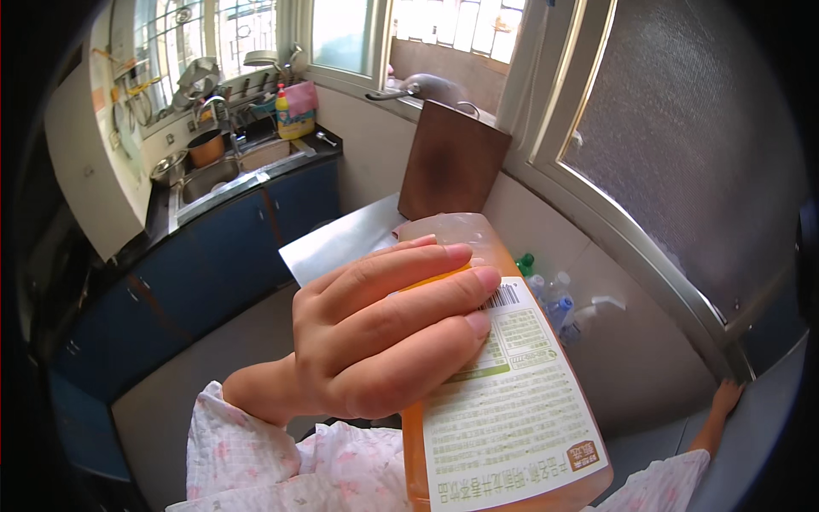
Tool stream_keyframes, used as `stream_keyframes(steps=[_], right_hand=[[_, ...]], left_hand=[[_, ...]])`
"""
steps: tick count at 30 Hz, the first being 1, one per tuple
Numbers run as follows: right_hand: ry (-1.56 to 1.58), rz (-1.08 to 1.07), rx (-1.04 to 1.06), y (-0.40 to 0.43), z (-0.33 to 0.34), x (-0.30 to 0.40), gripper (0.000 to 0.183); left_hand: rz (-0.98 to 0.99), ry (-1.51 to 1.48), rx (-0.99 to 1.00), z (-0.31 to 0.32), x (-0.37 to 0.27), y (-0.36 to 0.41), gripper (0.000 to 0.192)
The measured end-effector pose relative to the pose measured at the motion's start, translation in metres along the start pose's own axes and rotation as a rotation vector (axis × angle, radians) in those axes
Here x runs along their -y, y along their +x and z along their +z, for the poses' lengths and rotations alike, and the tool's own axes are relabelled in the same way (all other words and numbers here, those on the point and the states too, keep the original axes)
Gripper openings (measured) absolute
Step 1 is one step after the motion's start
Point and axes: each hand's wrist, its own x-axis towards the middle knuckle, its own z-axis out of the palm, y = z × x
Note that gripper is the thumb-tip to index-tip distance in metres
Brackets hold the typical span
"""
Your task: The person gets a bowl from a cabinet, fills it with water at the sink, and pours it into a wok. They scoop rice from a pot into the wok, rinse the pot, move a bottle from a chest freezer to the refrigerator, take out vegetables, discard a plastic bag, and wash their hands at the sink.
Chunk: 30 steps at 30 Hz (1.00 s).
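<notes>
My left hand [397, 326] is wrapped around a large plastic bottle [414, 461] close to the camera, fingers across its front. Orange liquid shows through the bottle, and its upper end is paler. A white label [512, 409] with printed writing and a barcode covers much of the side facing me; the print appears upside down. My thumb is hidden. Far to the right, my right hand [726, 397] rests on a grey surface [768, 409] by the window frame. Nothing can be seen in it.
A dark wooden cutting board [451, 166] leans below the window, behind a shiny metal tabletop [345, 240]. Several plastic bottles [560, 310] stand by the wall. At the left, a steel sink [208, 187], a copper-coloured pot [206, 148] and a yellow detergent bottle [294, 125] top blue cabinets [224, 256].
</notes>
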Motion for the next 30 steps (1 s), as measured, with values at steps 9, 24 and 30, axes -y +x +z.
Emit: stream_keyframes(steps=[9, 24, 30], right_hand=[[-0.077, 0.111, -0.018, 0.026, 0.040, 0.016, 0.019], [0.143, 0.017, -0.079, 0.035, 0.072, 0.009, 0.024], [0.295, -0.084, -0.048, 0.015, -0.075, 0.091, 0.032]], left_hand=[[0.003, 0.120, 0.005, -0.011, -0.001, 0.007, 0.032], [-0.012, 0.146, 0.003, -0.020, 0.008, 0.000, 0.034], [-0.030, 0.128, 0.030, -0.026, 0.012, 0.000, 0.033]])
